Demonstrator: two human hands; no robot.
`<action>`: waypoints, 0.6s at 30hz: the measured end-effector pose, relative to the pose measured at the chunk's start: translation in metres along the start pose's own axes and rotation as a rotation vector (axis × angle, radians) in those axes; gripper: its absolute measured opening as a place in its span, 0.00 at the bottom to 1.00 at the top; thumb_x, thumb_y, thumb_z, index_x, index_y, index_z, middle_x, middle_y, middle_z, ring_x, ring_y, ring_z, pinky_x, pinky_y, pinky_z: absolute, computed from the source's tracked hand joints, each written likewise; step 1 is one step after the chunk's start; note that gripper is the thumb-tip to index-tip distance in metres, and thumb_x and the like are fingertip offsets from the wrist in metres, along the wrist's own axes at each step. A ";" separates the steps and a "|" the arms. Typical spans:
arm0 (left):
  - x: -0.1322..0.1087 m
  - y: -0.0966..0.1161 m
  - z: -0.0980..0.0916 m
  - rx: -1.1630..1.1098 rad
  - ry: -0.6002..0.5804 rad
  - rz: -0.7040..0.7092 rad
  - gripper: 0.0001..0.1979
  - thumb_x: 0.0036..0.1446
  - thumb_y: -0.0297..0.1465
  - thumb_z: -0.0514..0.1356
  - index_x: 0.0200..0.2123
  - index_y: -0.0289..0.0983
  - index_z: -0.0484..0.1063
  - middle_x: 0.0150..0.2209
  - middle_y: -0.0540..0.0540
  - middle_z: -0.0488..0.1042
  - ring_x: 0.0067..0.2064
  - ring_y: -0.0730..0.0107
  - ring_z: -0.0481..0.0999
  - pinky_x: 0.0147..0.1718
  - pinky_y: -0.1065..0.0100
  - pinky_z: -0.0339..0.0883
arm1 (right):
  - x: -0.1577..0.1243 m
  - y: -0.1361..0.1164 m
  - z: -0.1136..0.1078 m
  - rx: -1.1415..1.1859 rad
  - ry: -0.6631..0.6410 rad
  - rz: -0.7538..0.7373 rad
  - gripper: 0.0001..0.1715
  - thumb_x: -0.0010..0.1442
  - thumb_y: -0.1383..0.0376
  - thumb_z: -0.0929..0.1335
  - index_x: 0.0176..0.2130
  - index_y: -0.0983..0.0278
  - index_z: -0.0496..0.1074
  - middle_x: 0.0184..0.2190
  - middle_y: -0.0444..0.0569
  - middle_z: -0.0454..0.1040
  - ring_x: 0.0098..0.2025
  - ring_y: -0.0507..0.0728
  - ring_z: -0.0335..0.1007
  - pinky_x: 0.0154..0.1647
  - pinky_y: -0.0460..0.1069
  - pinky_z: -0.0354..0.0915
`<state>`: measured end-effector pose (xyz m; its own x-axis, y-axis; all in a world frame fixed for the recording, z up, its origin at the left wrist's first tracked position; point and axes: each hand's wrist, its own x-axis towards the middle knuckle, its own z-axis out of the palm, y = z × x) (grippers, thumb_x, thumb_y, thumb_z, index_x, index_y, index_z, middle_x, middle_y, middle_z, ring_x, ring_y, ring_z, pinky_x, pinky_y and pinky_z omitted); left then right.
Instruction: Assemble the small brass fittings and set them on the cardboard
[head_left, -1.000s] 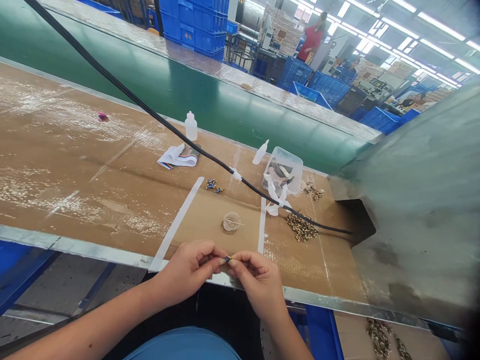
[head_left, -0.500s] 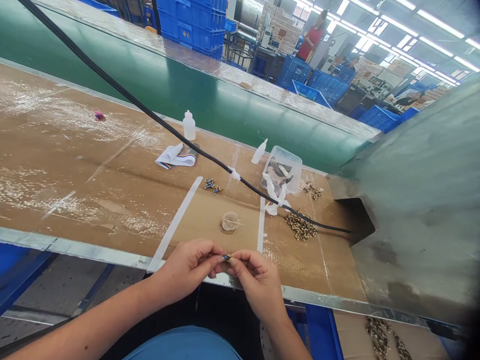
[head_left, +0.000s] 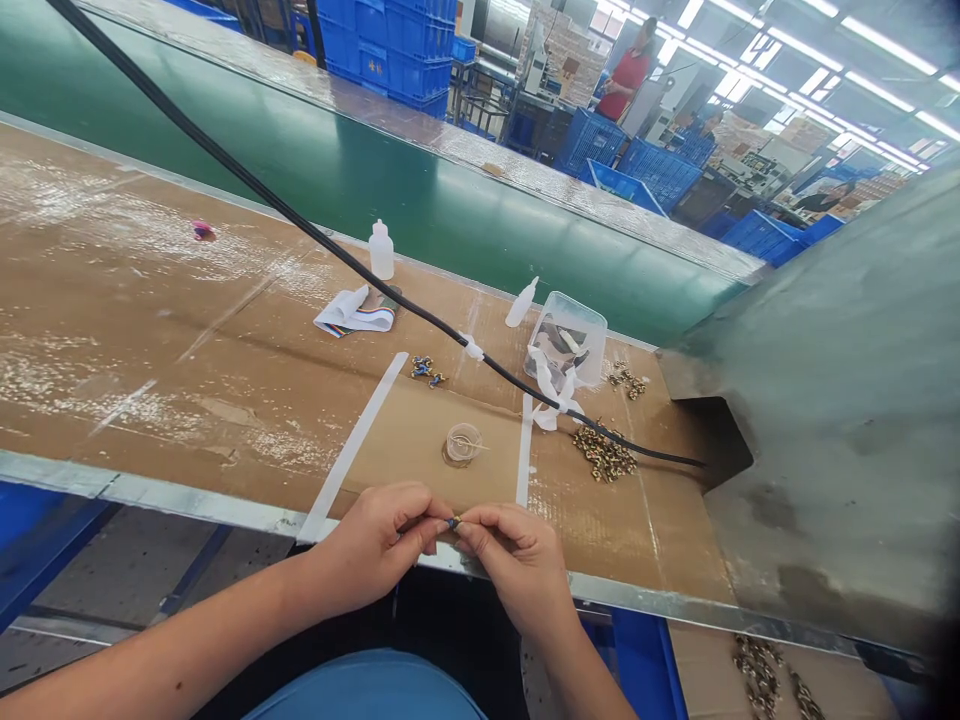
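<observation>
Between my fingertips is a small blue and gold-coloured piece (head_left: 453,523), mostly hidden. My left hand (head_left: 390,530) pinches its blue end, and my right hand (head_left: 510,550) pinches the other end. Both hands are closed, close together over the bench's front edge. Just beyond them stands a small clear cup (head_left: 463,443) with a thin stick in it. Farther back lies a little group of blue and gold-coloured pieces (head_left: 427,370). To the right is a heap of small dark and gold-coloured pieces (head_left: 604,452).
A black cable (head_left: 352,263) crosses above the bench. Toward the back are a white squeeze bottle (head_left: 381,252), a smaller white bottle (head_left: 523,302), a folded striped ribbon (head_left: 352,312) and a clear plastic box (head_left: 595,352). A metal housing (head_left: 840,400) bounds the right side.
My hands stay together at nearly the same place, with the small piece between them turned slightly. The camera view has shifted a little.
</observation>
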<state>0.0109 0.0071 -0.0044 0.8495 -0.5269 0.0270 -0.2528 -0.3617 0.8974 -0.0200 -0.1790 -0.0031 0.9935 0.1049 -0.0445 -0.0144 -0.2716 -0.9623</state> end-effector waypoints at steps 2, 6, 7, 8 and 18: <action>0.000 -0.001 0.000 -0.003 -0.006 0.000 0.09 0.61 0.28 0.52 0.32 0.36 0.71 0.24 0.51 0.70 0.28 0.74 0.70 0.28 0.75 0.62 | 0.000 0.000 0.000 0.003 0.000 0.000 0.07 0.58 0.67 0.69 0.30 0.62 0.78 0.24 0.44 0.75 0.27 0.52 0.68 0.29 0.45 0.62; 0.000 -0.001 0.001 -0.003 -0.009 0.001 0.09 0.60 0.28 0.52 0.32 0.36 0.71 0.25 0.51 0.70 0.28 0.74 0.70 0.28 0.75 0.62 | 0.001 0.001 0.001 0.001 -0.003 0.007 0.07 0.58 0.67 0.69 0.30 0.62 0.78 0.24 0.44 0.75 0.28 0.52 0.68 0.29 0.45 0.62; 0.000 -0.001 0.001 -0.003 -0.008 0.001 0.09 0.60 0.28 0.52 0.32 0.36 0.71 0.25 0.51 0.70 0.28 0.74 0.70 0.28 0.75 0.62 | 0.001 0.001 0.001 -0.001 -0.005 0.008 0.07 0.58 0.67 0.69 0.30 0.62 0.78 0.24 0.44 0.75 0.28 0.52 0.69 0.29 0.45 0.62; 0.000 -0.001 0.001 -0.004 -0.008 0.000 0.09 0.60 0.28 0.51 0.32 0.36 0.71 0.25 0.51 0.70 0.28 0.74 0.69 0.28 0.75 0.62 | 0.001 0.001 0.001 -0.004 -0.006 0.007 0.07 0.58 0.67 0.69 0.30 0.62 0.78 0.24 0.44 0.75 0.28 0.52 0.69 0.29 0.45 0.62; 0.002 0.001 -0.001 0.005 -0.038 -0.014 0.10 0.61 0.28 0.51 0.32 0.36 0.71 0.25 0.50 0.71 0.28 0.73 0.70 0.28 0.74 0.63 | 0.002 0.001 -0.001 -0.001 -0.020 0.027 0.08 0.58 0.65 0.69 0.30 0.63 0.78 0.25 0.45 0.75 0.28 0.53 0.69 0.29 0.46 0.63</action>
<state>0.0130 0.0068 -0.0030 0.8350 -0.5502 -0.0020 -0.2438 -0.3733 0.8951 -0.0183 -0.1795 -0.0035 0.9903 0.1162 -0.0761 -0.0414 -0.2754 -0.9604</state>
